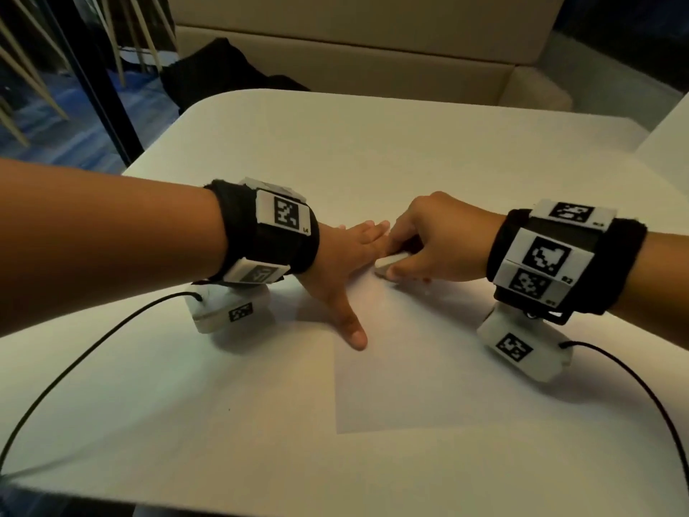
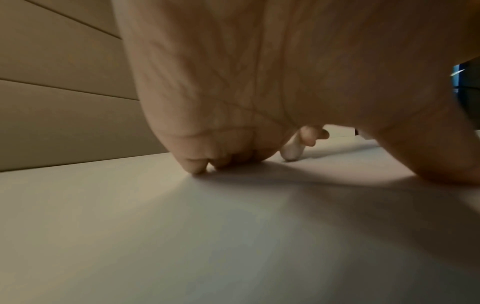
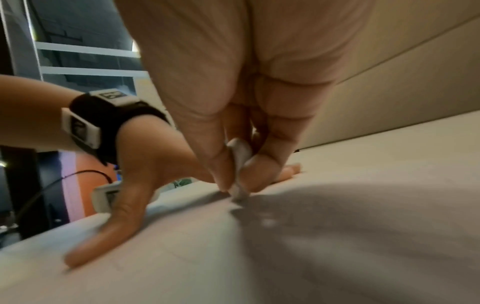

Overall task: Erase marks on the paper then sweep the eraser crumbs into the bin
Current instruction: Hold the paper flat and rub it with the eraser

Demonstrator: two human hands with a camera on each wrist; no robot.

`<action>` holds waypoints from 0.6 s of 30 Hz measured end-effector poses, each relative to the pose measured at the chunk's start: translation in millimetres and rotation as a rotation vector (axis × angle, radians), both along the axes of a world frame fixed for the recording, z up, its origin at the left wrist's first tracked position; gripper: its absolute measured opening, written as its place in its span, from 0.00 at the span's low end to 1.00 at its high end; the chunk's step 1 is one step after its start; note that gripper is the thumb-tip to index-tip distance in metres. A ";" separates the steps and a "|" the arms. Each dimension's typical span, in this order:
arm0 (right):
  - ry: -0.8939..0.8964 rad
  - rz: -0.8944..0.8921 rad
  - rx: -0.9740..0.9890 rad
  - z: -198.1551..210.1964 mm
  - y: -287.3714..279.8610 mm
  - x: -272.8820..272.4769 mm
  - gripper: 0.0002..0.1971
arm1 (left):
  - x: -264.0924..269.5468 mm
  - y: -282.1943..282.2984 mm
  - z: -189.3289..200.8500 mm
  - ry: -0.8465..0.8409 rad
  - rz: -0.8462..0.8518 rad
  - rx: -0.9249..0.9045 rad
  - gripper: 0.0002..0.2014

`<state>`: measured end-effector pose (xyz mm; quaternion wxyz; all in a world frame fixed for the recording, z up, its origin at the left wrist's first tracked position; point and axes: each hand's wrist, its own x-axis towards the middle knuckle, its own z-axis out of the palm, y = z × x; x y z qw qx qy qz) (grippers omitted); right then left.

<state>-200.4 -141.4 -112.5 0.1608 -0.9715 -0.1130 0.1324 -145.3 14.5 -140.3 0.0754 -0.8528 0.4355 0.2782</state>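
A white sheet of paper (image 1: pixel 410 367) lies on the white table (image 1: pixel 335 143). My left hand (image 1: pixel 346 263) lies flat on the paper, fingers straight and thumb spread toward me, pressing it down. My right hand (image 1: pixel 421 248) pinches a small white eraser (image 1: pixel 387 264) between thumb and fingers, its lower end touching the paper right beside the left fingers. The right wrist view shows the eraser (image 3: pixel 240 170) tilted, tip on the paper (image 3: pixel 285 257), with the left hand (image 3: pixel 145 185) flat beside it. In the left wrist view the eraser (image 2: pixel 292 151) shows beyond my palm. No marks or bin are visible.
Black cables (image 1: pixel 74 363) run from both wrist units across the table's near part. A beige bench seat (image 1: pixel 373 61) stands behind the table with a dark bag (image 1: pixel 223 69) on it. A second table's corner (image 1: pixel 667 132) is at the right.
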 end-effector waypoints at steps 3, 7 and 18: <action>0.092 0.045 -0.012 4.5 3.4 1.9 0.09 | -1.4 0.0 0.5 -0.002 -0.015 -0.014 0.68; -0.016 -0.029 -0.006 4.1 1.5 11.0 0.10 | -3.1 0.9 2.3 0.001 -0.032 -0.045 0.67; -0.003 -0.015 0.010 3.4 1.3 12.5 0.09 | -2.4 1.0 -0.1 0.006 -0.039 -0.053 0.68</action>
